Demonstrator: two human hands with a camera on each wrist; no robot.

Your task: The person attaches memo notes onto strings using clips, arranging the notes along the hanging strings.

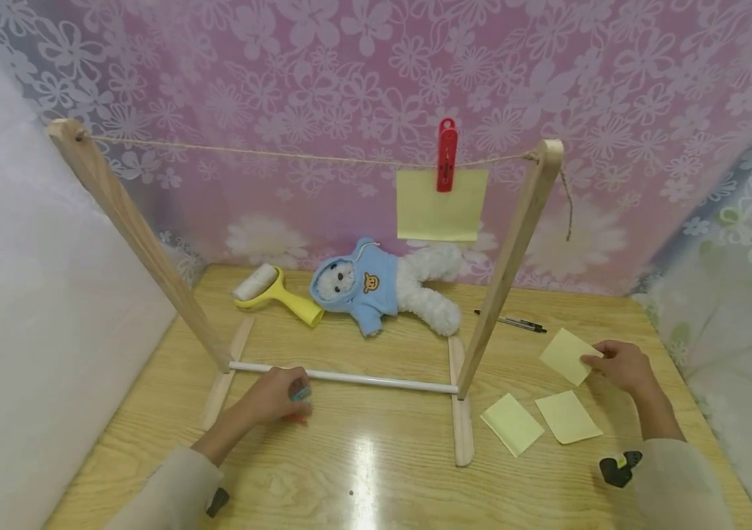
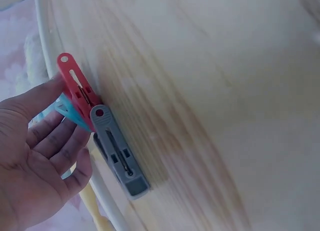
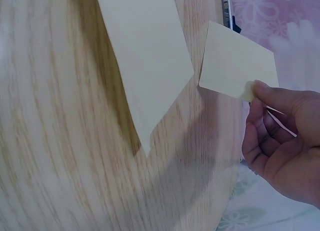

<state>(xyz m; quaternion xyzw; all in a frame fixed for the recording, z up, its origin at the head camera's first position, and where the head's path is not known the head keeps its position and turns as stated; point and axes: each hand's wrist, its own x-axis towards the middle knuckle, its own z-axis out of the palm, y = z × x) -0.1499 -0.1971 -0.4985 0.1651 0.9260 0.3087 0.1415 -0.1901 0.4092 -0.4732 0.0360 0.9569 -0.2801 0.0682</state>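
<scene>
Two yellow sheets (image 1: 511, 425) are laid on the tabletop (image 1: 402, 434), while a third sheet (image 1: 566, 356) is pinched by thumb and finger of the right hand (image 1: 624, 366). Between thumb and bent fingers of the left hand (image 1: 277, 394), a blue clothespin (image 2: 75, 114) is seen beside a red clothespin (image 2: 70, 73) and a grey clothespin (image 2: 131, 182); whether it is gripped cannot be told. A hanging sheet (image 1: 441, 215) is clipped to the cord (image 1: 243, 151) by a red peg (image 1: 446, 151).
</scene>
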